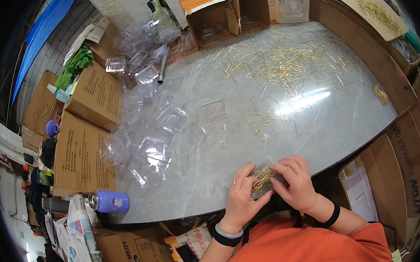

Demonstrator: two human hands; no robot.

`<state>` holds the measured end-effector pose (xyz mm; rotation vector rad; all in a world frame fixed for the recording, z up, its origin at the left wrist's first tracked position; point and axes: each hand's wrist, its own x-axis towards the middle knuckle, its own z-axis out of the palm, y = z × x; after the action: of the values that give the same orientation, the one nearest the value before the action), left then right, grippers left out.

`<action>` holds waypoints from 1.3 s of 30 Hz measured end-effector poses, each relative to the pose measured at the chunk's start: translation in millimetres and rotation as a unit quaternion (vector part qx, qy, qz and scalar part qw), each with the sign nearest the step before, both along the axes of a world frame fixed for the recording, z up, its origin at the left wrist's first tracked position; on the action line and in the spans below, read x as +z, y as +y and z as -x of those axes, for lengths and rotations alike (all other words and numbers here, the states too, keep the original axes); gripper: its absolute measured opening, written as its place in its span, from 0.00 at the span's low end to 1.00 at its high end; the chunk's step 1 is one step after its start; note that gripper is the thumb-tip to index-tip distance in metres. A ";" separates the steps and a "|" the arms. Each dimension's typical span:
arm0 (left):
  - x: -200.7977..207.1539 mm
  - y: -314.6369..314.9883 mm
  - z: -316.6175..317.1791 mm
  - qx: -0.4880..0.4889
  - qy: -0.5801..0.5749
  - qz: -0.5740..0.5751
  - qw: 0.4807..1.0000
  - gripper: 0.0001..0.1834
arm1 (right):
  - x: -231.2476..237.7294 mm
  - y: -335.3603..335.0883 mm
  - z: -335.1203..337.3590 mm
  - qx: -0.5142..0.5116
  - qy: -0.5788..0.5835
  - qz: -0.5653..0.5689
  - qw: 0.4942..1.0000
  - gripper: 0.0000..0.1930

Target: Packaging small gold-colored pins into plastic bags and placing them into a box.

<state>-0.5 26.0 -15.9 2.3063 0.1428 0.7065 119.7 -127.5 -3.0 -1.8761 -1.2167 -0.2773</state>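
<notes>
At the table's near edge, a small clear plastic box (258, 194) with gold wire hooks (262, 177) in it sits between my two hands. My left hand (241, 197) holds it from the left, fingers curled along its side. My right hand (296, 183) grips the opposite side, its thumb lying over the hooks. Part of the box is hidden by my fingers. Beyond my hands, a small loose group of gold hooks (263, 122) lies on the grey tabletop (208, 170), and a larger spread of hooks (288, 62) covers the far right.
Several clear plastic boxes (155, 149) are heaped on the left, near a metal tube (163, 68). A purple bottle (111, 201) stands at the left edge beside cardboard cartons (82, 149). At the back are an orange-topped box (220, 3) and a white fan (291, 1). Cardboard (361, 67) borders the right.
</notes>
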 end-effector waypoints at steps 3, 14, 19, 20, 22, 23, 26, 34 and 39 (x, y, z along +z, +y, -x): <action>6.7 -1.7 -2.8 0.006 0.006 -0.006 1.000 0.26 | 0.8 -0.4 2.2 -0.010 0.023 0.004 1.000 0.18; 1.6 -7.1 -2.9 0.036 0.035 -0.008 0.999 0.32 | -2.2 -0.4 -1.5 -0.009 0.035 0.027 0.999 0.19; 5.6 -4.7 -4.8 0.018 0.044 -0.053 0.997 0.30 | 2.0 -2.8 -3.3 0.012 0.039 0.036 0.999 0.22; 5.1 -5.0 -4.7 0.020 0.045 -0.046 0.998 0.29 | 3.9 -3.3 -3.6 0.016 0.041 0.038 0.998 0.22; 3.4 -5.8 -4.5 0.027 0.046 -0.034 0.998 0.27 | 4.9 -4.3 -3.9 0.021 0.051 0.045 0.997 0.23; 1.8 -6.2 -4.5 0.031 0.046 -0.028 0.998 0.26 | 4.6 -5.3 -4.3 0.022 0.058 0.049 0.997 0.23; 2.4 -6.3 -4.5 0.029 0.050 -0.019 0.998 0.26 | 4.5 -5.7 -4.2 0.016 0.101 0.057 0.993 0.23; -8.3 -4.2 0.2 0.012 0.015 0.020 1.000 0.39 | 3.1 -3.7 -8.6 0.080 -0.024 0.150 0.985 0.22; -9.4 -0.9 2.7 -0.008 0.011 0.007 1.000 0.46 | 1.7 -5.0 -13.5 0.105 -0.046 0.174 0.978 0.26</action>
<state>-3.1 25.1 -25.4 2.3000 0.1381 0.6702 133.2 -132.5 -1.3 -2.0237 -1.5959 -0.0366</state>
